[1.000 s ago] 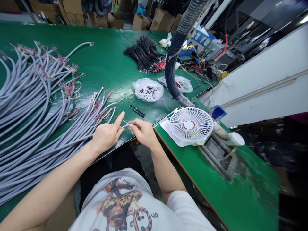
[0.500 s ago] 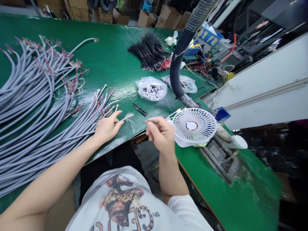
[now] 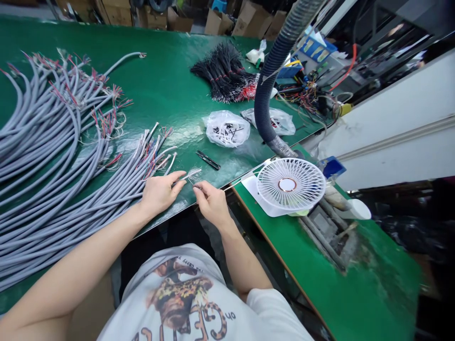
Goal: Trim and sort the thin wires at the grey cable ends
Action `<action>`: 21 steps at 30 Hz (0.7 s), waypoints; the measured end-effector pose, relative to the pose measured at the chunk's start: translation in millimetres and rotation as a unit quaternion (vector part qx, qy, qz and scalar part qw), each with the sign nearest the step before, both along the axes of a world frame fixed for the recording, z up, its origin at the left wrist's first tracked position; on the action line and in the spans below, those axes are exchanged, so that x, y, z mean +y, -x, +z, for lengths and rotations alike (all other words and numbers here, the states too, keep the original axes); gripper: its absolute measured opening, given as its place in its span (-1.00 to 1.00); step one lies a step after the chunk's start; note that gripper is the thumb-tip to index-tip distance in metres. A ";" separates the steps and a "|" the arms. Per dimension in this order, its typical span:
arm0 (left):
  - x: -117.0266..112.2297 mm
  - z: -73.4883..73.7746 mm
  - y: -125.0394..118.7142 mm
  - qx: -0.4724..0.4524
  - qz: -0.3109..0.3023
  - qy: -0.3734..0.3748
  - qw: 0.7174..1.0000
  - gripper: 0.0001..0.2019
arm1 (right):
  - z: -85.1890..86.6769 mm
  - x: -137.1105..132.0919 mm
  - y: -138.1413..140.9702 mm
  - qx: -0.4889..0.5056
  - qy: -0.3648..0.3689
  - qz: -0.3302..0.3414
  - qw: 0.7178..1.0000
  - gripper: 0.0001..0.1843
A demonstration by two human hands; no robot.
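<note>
— What's on the bench (image 3: 159, 85), going from the left?
— The grey cables (image 3: 53, 156) first, in a big fanned heap; their stripped ends splay apart, so one is easy to pick out; my left forearm lies low across them, with my left hand (image 3: 160, 193) at the heap's right edge.

— What's that hand doing?
— It pinches one cable (image 3: 180, 181) between thumb and fingers, close behind the end; the fine white strands (image 3: 192, 174) fan out beyond my grip, held up clear of the bench, where I can see them.

— And your right hand (image 3: 212, 203)?
— It's close beside the strands, apart from my left; thumb and forefinger are pressed together, but anything they hold is too fine to tell.

— What's further right?
— Small black snips (image 3: 208, 160) lie within easy reach; then a plastic bag (image 3: 227, 129), the black hose (image 3: 265, 113), and the white fan (image 3: 289, 185), tilted up just beyond my right hand.
</note>
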State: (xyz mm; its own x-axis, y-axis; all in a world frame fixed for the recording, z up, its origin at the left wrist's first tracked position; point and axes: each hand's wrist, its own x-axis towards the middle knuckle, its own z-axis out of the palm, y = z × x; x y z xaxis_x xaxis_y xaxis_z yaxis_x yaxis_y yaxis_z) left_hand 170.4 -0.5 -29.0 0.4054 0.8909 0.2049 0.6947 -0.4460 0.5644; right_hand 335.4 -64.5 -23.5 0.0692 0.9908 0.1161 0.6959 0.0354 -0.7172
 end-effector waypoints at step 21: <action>-2.4 1.2 -1.0 0.017 0.000 -0.027 0.999 -0.58 | -5.9 1.2 0.7 0.046 0.006 -0.011 0.999 -0.74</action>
State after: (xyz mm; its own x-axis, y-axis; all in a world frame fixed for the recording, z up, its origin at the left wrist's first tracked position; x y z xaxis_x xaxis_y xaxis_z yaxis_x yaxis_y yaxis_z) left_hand 171.4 -2.9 -27.8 0.4120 0.8791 0.2397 0.7131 -0.4748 0.5158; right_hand 334.7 -63.3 -29.4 0.1010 0.9902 0.0964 0.6275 0.0118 -0.7785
